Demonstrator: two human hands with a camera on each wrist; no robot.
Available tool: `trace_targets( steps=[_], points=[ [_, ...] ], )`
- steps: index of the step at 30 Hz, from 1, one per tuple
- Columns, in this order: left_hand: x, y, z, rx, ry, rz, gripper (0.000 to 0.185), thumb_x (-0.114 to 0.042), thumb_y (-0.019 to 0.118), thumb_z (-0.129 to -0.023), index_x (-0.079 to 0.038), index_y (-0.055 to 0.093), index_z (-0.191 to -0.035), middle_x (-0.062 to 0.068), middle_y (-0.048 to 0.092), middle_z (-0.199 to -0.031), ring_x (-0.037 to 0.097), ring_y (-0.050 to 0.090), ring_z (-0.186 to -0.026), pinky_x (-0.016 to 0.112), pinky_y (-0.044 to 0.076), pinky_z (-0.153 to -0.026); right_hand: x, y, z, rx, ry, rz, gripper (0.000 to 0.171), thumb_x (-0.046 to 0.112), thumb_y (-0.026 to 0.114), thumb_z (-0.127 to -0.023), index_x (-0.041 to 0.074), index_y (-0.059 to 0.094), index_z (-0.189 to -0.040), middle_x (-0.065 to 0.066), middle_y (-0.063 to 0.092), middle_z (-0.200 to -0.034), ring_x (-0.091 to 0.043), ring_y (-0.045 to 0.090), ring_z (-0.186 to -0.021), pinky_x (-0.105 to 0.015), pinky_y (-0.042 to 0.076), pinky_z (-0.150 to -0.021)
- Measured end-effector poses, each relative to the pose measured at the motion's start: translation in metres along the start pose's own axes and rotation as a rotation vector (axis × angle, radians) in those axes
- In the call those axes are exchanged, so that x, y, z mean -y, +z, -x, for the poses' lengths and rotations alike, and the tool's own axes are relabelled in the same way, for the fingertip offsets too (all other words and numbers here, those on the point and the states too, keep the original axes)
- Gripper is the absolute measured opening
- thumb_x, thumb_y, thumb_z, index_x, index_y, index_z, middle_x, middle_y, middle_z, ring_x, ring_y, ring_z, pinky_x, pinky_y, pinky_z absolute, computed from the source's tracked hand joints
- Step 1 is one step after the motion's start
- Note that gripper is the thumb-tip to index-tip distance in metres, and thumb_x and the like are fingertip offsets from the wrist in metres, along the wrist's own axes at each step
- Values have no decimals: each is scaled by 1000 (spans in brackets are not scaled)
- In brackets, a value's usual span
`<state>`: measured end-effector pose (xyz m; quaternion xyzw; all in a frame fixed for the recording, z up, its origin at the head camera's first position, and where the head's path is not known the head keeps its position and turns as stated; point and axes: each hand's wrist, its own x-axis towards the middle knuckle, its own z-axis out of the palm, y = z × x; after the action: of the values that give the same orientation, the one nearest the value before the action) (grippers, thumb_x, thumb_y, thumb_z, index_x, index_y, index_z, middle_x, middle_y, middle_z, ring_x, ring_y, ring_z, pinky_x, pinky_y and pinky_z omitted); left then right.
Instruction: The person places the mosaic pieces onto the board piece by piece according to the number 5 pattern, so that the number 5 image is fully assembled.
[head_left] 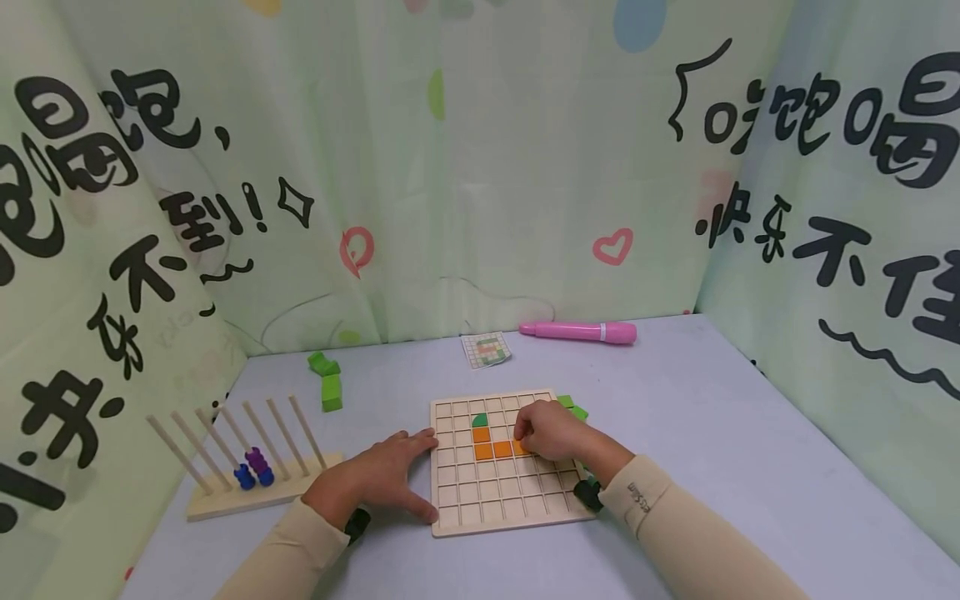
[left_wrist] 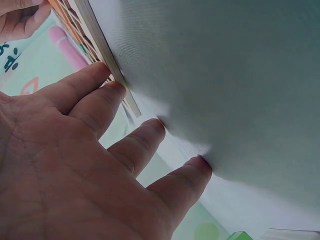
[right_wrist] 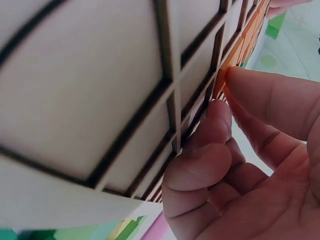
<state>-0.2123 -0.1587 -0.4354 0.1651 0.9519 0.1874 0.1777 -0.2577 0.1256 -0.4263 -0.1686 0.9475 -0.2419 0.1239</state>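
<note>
A wooden grid board (head_left: 510, 500) lies on the table, with several orange square tiles (head_left: 483, 451) and a green curved tile (head_left: 480, 420) set in its cells. My right hand (head_left: 551, 429) is over the board's right half, thumb and forefinger pinching an orange tile (right_wrist: 221, 80) at the right end of the orange row. With fingers spread, my left hand (head_left: 378, 475) rests at the board's left edge; in the left wrist view two fingertips (left_wrist: 117, 86) touch the board's side. The right hand covers part of the grid.
At the left stands a wooden peg rack (head_left: 247, 498) with blue and purple pieces on its pegs. Green blocks (head_left: 331, 392) lie at the back left, more green blocks (head_left: 573, 407) beyond the right hand. A pattern card (head_left: 486, 350) and a pink pen (head_left: 577, 332) lie along the back.
</note>
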Motion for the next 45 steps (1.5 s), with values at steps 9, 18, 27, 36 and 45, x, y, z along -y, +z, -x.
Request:
trace_targets(
  steps=[9, 18, 27, 36, 45],
  points=[
    [0, -1, 1, -7, -6, -6, 104, -52, 95, -66, -17, 50, -153, -1, 40, -166, 40, 33, -154, 62, 36, -119, 2, 1, 1, -5, -1, 7, 12, 5, 72, -95, 12, 68, -87, 1, 61, -81, -17, 54, -80, -33, 48, -76],
    [3, -2, 2, -6, 3, 1, 104, -52, 95, -67, -16, 50, -154, -1, 39, -167, 39, 32, -154, 61, 35, -119, -19, -10, 4, 7, -62, -146, 3, 8, 70, -96, 10, 70, -97, 2, 64, -86, -15, 56, -81, -31, 49, -73],
    [4, -2, 1, -9, -6, -7, 105, -54, 95, -66, -17, 50, -153, -1, 40, -166, 38, 33, -154, 61, 36, -119, -47, -35, 1, -48, 51, -208, 13, 11, 67, -98, 5, 70, -110, -4, 65, -96, -19, 56, -89, -30, 49, -74],
    [6, -1, -1, -4, -5, -9, 106, -56, 94, -66, -18, 49, -154, -2, 39, -167, 38, 32, -154, 62, 35, -119, -72, -51, -11, -106, 117, -151, 22, 11, 66, -96, 1, 71, -115, -9, 67, -104, -22, 58, -92, -35, 51, -79],
    [3, -3, 2, 8, 9, 4, 106, -56, 94, -67, -17, 48, -155, -2, 38, -167, 39, 31, -155, 63, 34, -119, -81, -54, -8, -72, 140, -67, 24, 14, 76, -89, 1, 74, -109, -8, 70, -97, -21, 58, -89, -36, 51, -81]
  ],
)
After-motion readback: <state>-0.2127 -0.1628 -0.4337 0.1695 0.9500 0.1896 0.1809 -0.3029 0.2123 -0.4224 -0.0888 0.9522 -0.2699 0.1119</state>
